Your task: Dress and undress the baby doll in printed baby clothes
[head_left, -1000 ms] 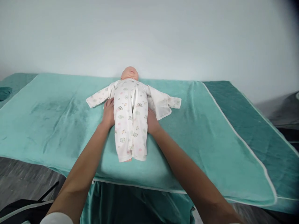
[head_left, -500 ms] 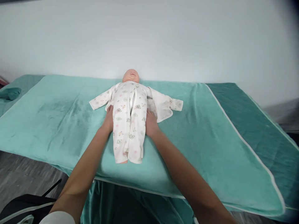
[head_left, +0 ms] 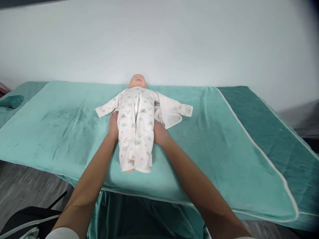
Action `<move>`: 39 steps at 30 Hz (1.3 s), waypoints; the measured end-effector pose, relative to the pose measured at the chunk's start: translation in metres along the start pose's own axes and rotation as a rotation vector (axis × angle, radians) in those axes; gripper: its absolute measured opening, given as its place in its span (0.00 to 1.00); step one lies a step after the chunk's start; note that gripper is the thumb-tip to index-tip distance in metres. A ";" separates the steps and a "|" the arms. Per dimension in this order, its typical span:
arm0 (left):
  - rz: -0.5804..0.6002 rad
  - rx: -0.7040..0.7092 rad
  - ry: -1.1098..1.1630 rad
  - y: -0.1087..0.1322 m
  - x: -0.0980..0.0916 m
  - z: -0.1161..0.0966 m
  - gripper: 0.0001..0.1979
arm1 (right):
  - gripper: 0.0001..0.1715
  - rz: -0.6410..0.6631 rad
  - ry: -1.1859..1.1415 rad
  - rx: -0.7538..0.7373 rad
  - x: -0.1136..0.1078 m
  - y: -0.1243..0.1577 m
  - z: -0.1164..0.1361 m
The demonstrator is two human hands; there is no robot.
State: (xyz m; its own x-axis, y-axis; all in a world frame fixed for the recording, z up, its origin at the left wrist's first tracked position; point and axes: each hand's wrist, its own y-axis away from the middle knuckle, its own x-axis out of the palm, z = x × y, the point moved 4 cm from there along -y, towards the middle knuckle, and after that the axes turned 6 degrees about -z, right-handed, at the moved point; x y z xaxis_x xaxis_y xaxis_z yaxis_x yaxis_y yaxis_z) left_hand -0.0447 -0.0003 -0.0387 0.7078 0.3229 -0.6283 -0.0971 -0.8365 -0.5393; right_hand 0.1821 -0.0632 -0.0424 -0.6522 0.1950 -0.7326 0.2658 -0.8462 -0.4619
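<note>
A baby doll [head_left: 138, 80] lies on its back, head toward the wall. Printed white baby pants [head_left: 136, 132] cover its front from near the neck down, and a bit of foot shows at one leg's hem. Beneath is a white baby shirt [head_left: 169, 111] with both sleeves spread and its right-hand flap lying open. My left hand [head_left: 114, 125] is closed against the doll's left-hand side in view. My right hand [head_left: 160, 132] is closed on the opposite side, beside the open flap. The fingertips of both hands are largely hidden by the pants and the doll.
A light green velvety blanket [head_left: 211, 149] with pale piping lies over a darker green quilted cover [head_left: 279, 132]. The white wall [head_left: 159, 43] rises directly behind the bed. A black object [head_left: 22, 220] with a pale strap stands at the lower left, on grey flooring.
The view has shifted slightly. My right hand has slid a little lower along the doll's side and its fingers are more hidden. The shirt flap next to it has creased.
</note>
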 end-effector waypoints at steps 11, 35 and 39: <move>-0.072 0.187 -0.268 0.037 -0.028 -0.008 0.13 | 0.11 0.197 0.270 0.030 -0.015 0.006 0.016; -0.139 -0.065 -0.267 0.048 -0.038 -0.005 0.10 | 0.18 0.054 0.067 0.053 -0.041 0.025 0.006; -0.311 -0.322 0.038 0.050 -0.049 0.010 0.09 | 0.18 -0.284 0.159 0.370 -0.066 0.029 -0.026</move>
State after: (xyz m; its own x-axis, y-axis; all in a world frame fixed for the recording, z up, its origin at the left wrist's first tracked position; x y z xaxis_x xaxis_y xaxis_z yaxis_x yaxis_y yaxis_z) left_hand -0.0911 -0.0532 -0.0403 0.6946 0.5692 -0.4400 0.3425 -0.7995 -0.4935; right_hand 0.2512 -0.0870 -0.0207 -0.5384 0.4927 -0.6837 -0.1958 -0.8622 -0.4672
